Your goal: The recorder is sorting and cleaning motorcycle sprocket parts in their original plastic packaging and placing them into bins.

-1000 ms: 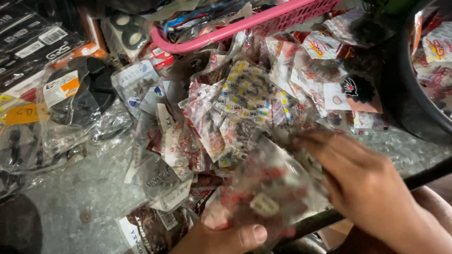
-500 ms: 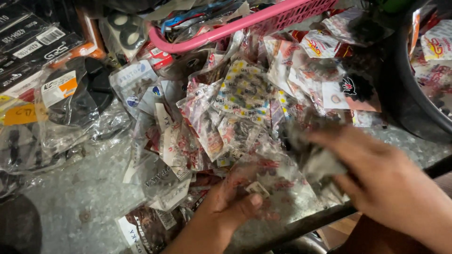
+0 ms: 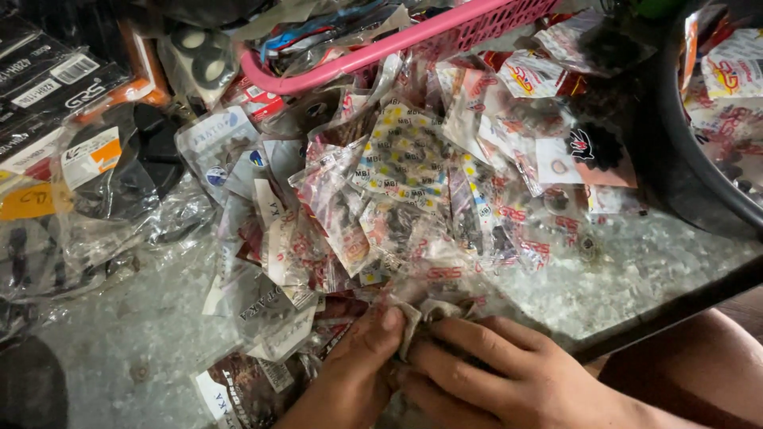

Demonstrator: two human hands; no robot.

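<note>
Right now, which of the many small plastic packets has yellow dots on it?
The clear packet with yellow dots at the pile's upper middle, just below the pink basket; the neighbouring packets carry red print instead.

I see a small clear plastic packet (image 3: 415, 316) with red print, crumpled and folded, low in the frame just right of centre, at the near edge of the heap of similar packets (image 3: 397, 191) spreading above it.

Two hands (image 3: 445, 373), one pink basket (image 3: 413, 40), countless packets (image 3: 397, 183)
</note>
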